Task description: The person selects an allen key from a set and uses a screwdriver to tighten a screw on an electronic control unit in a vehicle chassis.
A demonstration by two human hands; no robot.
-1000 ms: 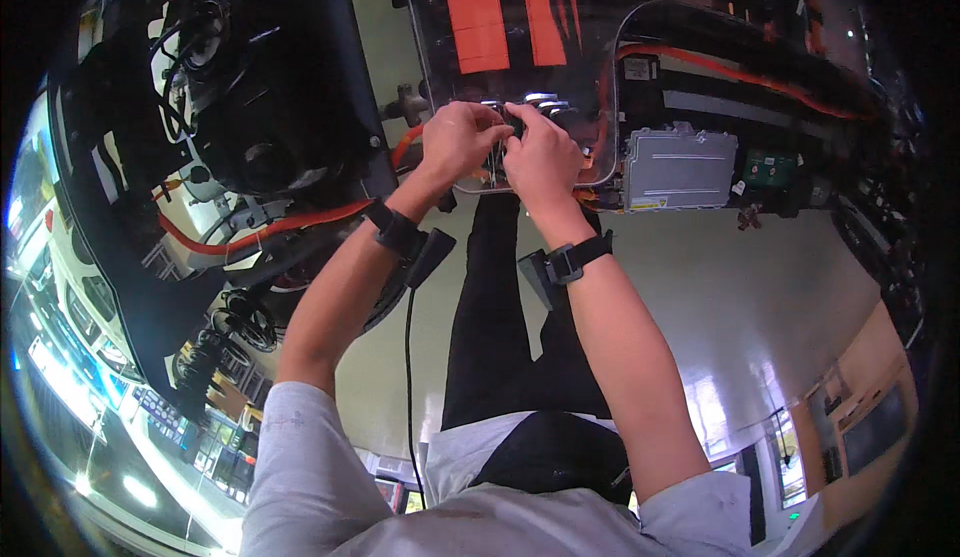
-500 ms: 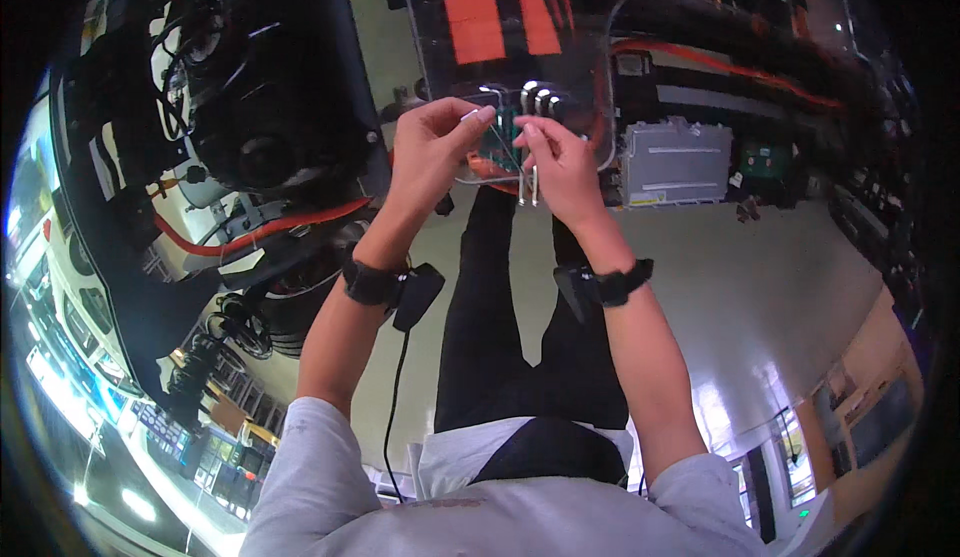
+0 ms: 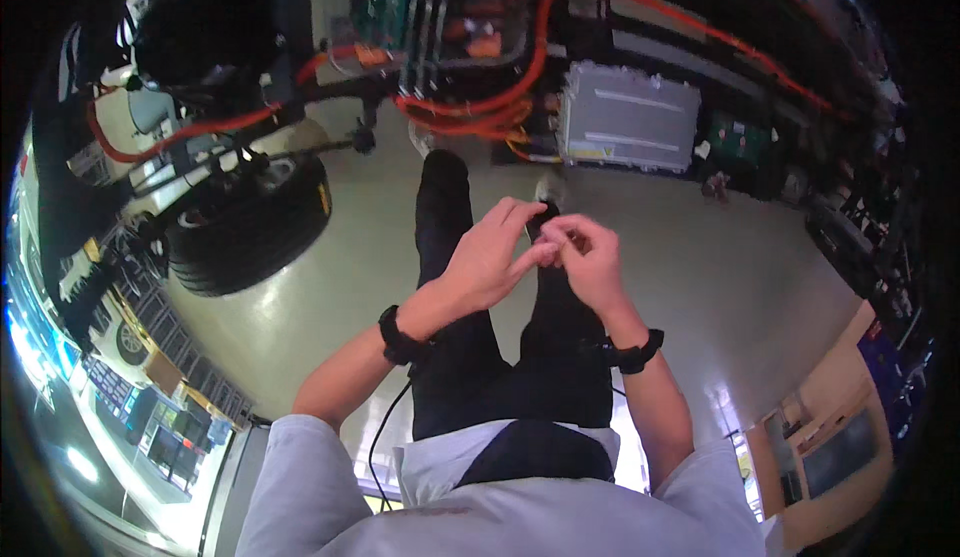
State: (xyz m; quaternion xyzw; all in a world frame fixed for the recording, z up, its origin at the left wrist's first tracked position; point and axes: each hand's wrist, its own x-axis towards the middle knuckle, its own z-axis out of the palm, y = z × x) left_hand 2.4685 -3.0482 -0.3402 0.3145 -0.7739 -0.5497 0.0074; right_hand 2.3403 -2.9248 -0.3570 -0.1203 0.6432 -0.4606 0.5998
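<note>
My left hand (image 3: 500, 253) and my right hand (image 3: 590, 262) meet in front of my legs, fingers curled and touching; whatever is between their fingertips is too small to make out. Above them are vehicle components: a green circuit board (image 3: 378, 17) with thin metal pipes (image 3: 430, 32), orange cables (image 3: 470, 117) and a grey metal housing (image 3: 628, 115) to the right. A wrist strap with a dark device is on each forearm.
A tyre (image 3: 250, 242) lies beyond the cables at the left, beside black suspension parts (image 3: 140, 237). A second green board (image 3: 740, 139) is right of the housing. Pale floor (image 3: 720, 267) surrounds my legs. Wooden furniture (image 3: 820, 437) stands at the lower right.
Both hands have come down from the pipes and board to in front of my legs, still together. The vehicle parts now sit higher in view, with more tyre and floor showing.
</note>
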